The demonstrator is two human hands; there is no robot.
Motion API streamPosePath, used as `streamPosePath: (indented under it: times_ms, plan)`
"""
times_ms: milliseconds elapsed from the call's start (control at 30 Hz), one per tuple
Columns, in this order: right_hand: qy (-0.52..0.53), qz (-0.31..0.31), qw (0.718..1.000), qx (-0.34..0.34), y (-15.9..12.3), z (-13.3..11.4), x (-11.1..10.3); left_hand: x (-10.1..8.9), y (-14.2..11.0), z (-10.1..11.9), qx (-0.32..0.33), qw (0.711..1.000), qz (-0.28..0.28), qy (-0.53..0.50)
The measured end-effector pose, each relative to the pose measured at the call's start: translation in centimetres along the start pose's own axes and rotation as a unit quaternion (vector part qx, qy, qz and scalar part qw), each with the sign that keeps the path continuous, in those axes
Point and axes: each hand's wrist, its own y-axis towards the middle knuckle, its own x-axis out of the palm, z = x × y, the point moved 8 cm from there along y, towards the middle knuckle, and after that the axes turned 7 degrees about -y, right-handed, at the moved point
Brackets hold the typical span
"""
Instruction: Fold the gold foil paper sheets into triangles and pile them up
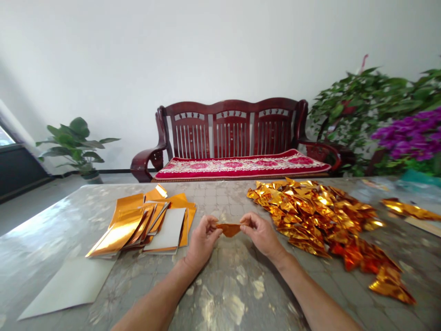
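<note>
A small folded piece of gold foil paper (229,229) is held just above the table between both hands. My left hand (203,241) pinches its left end, fingers closed on it. My right hand (261,234) pinches its right end the same way. To the left lies a fanned stack of flat gold foil sheets (138,223), some showing their white backs. A large pile of folded gold foil pieces (327,218) spreads out to the right.
The marbled glossy table (227,285) carries a white sheet (69,287) at the near left and loose gold scraps (409,210) at the far right. Behind stand a dark red wooden bench (234,138), a potted plant (77,145) and flowering plants (396,119).
</note>
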Motion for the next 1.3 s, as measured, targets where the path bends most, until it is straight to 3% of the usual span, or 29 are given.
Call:
streamPosePath:
  times_ms: [100,267,667,1067,1300]
  plan:
    - [-0.027,-0.014,0.999,-0.019,0.0,-0.5,0.0,0.1,0.0,1.2,0.052,0.995,-0.045,0.07]
    - [-0.02,-0.022,0.999,-0.012,0.0,-0.1,0.2,0.8,-0.1,2.2,0.074,0.985,-0.12,0.098]
    - [-0.049,-0.053,0.996,-0.056,-0.2,-0.1,0.6,1.3,-0.2,1.7,0.085,0.968,-0.186,0.142]
    - [-0.087,-0.064,0.989,-0.099,-0.5,-0.4,1.0,1.3,-0.1,1.3,0.062,0.977,-0.166,0.116]
    - [-0.102,-0.053,0.984,-0.139,-0.7,-1.0,1.0,1.8,-0.4,1.7,0.086,0.967,-0.187,0.151]
